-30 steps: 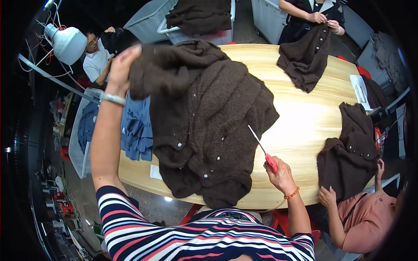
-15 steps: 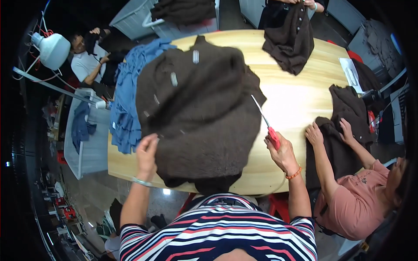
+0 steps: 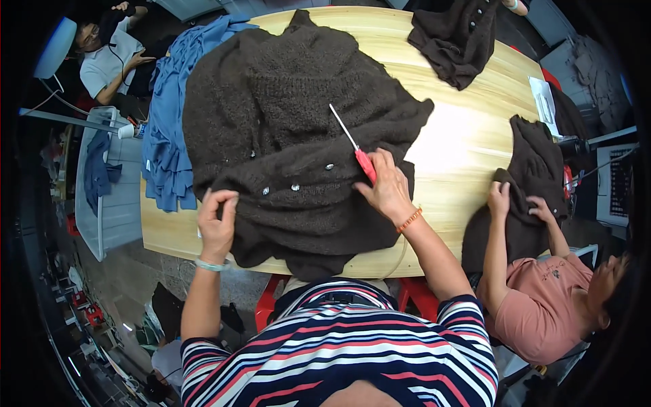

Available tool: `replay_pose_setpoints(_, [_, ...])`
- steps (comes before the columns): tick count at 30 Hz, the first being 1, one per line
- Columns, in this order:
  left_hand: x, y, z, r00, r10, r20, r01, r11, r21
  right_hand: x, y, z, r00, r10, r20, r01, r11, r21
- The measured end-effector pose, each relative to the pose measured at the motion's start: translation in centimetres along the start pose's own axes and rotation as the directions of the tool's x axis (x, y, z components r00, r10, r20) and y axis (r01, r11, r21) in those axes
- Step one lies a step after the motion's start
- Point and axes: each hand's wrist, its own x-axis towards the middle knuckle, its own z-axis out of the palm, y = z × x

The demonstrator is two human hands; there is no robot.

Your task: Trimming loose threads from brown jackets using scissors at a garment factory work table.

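A dark brown knitted cardigan point(image 3: 298, 142) lies spread on the table in front of me. A button band with several shiny buttons point(image 3: 295, 187) runs across its nearer part. My left hand point(image 3: 216, 220) is closed in a pinch on the cardigan's left edge. My right hand point(image 3: 391, 186) grips a red-handled tool point(image 3: 365, 165) with a long thin metal blade, and the blade lies over the knit, pointing away and to the left. Whether the blade is one piece or two cannot be made out.
Blue garments point(image 3: 169, 129) are heaped along the left of the wooden table point(image 3: 461, 149). At the right, a co-worker in pink point(image 3: 542, 298) handles another brown garment point(image 3: 529, 163). One more brown garment point(image 3: 451, 44) hangs over the far edge. A grey bin point(image 3: 95, 197) stands left.
The cardigan has come down flatter, its button band now facing up across the near part. My right hand has moved left over it with the tool; my left hand stays at its left edge.
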Motion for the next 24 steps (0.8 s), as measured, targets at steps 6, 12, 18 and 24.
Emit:
replay_pose_setpoints(6, [10.6, 2.2, -4.9, 0.954, 0.28, -0.107, -0.264, 0.955, 0.137, 10.1, -1.0, -2.1, 0.961, -0.102, -0.257, 0.092, 0.995, -0.049])
replay_pose_setpoints(12, [12.8, -1.1, 0.8, 0.9, 0.425, -0.096, -0.336, 0.818, 0.467, 20.3, 0.7, -3.8, 0.96, 0.029, -0.278, -0.124, 0.936, -0.33])
replay_pose_setpoints(18, [10.0, 3.0, 4.8, 0.738, 0.573, 0.357, -0.65, 0.745, 0.148, 16.9, 1.8, -5.2, 0.972, 0.061, -0.227, -0.125, 0.953, -0.276])
replay_pose_setpoints(24, [13.5, 1.0, 4.4, 0.729, 0.189, 0.658, -0.408, 0.892, 0.196, 8.2, -0.4, -10.7, 0.99, 0.082, -0.114, -0.087, 0.995, -0.045])
